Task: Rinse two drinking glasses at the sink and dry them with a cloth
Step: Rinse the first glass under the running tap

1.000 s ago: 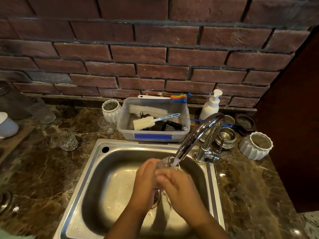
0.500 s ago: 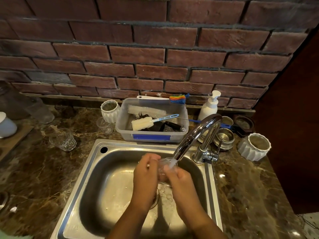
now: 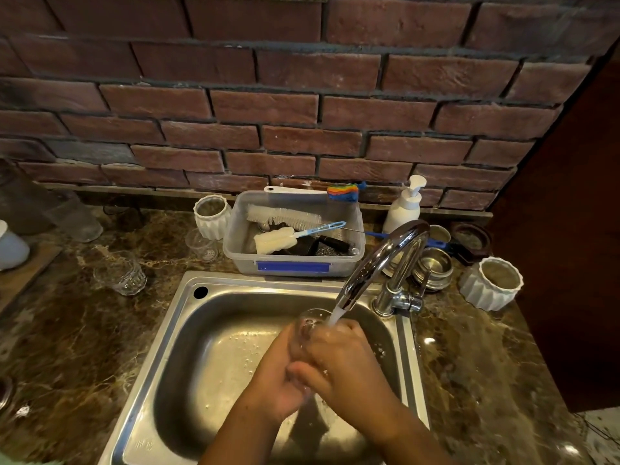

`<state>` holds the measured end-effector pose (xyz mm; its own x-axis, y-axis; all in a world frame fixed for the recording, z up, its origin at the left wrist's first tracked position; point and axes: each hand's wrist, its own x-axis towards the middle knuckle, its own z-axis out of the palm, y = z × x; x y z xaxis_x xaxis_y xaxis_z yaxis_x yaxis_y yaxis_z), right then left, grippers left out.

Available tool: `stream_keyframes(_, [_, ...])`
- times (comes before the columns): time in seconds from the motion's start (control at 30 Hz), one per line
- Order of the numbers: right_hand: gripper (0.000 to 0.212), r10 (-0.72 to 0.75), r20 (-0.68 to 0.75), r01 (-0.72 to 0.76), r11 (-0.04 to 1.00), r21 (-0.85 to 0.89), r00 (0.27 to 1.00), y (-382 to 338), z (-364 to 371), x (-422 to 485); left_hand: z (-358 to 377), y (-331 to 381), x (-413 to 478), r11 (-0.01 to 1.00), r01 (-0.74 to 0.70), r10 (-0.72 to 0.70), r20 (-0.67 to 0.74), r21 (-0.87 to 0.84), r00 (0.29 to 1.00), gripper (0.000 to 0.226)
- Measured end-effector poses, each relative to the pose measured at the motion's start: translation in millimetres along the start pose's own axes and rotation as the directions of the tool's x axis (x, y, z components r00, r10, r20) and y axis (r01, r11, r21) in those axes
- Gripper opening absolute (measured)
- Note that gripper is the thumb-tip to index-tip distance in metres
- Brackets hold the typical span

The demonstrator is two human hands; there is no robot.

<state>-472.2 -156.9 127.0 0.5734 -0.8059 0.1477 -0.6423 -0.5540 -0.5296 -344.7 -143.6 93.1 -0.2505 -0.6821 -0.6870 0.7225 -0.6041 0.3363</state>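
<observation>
Both hands, left (image 3: 278, 374) and right (image 3: 349, 360), curl fingers tight around one glass (image 3: 307, 325) under the tap (image 3: 379, 260) stream, over the sink (image 3: 188, 327). Second glass (image 3: 120, 273) waits at 10 o'clock. Risk: wet grip slips, glass hits steel.

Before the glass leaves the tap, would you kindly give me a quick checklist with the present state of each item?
1. Glass held by both the left hand and the right hand: ok.
2. Water from the faucet reaching the glass: ok.
3. Glass over the sink, not the counter: ok.
4. Glass fully rinsed inside: cannot tell.
5. Second glass within reach on the counter to the left: ok.
6. Drying cloth in sight: not ok, none visible.
</observation>
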Motion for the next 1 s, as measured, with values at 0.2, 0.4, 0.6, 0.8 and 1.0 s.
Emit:
stream_keyframes(0.2, [0.021,0.142,-0.051,-0.13,0.975,0.18,0.989,7,5,-8,8,-7,4,0.983,-0.152,0.162,-0.098,0.099,0.982,0.033])
stream_keyframes(0.4, [0.027,0.605,0.427,-0.246,-0.361,0.899,0.672,3,26,-4,16,0,4,-0.124,-0.428,0.79,0.351,0.895,0.503,0.013])
stream_keyframes(0.6, [0.04,0.737,0.478,-0.232,-0.419,0.878,0.477,-5,39,-5,1,-27,7,-0.144,-0.363,0.802,0.323,0.921,0.502,0.025])
stream_keyframes(0.8, [0.062,0.837,0.227,-0.359,-0.039,0.932,0.498,-13,50,-18,-15,-46,7,0.959,-0.28,0.272,-0.449,0.05,0.851,0.025])
stream_keyframes(1.0, [0.094,0.73,0.337,-0.665,0.21,0.716,0.594,-6,54,-44,-14,-63,-15,0.985,0.017,-0.073,-0.327,-0.171,0.942,0.044])
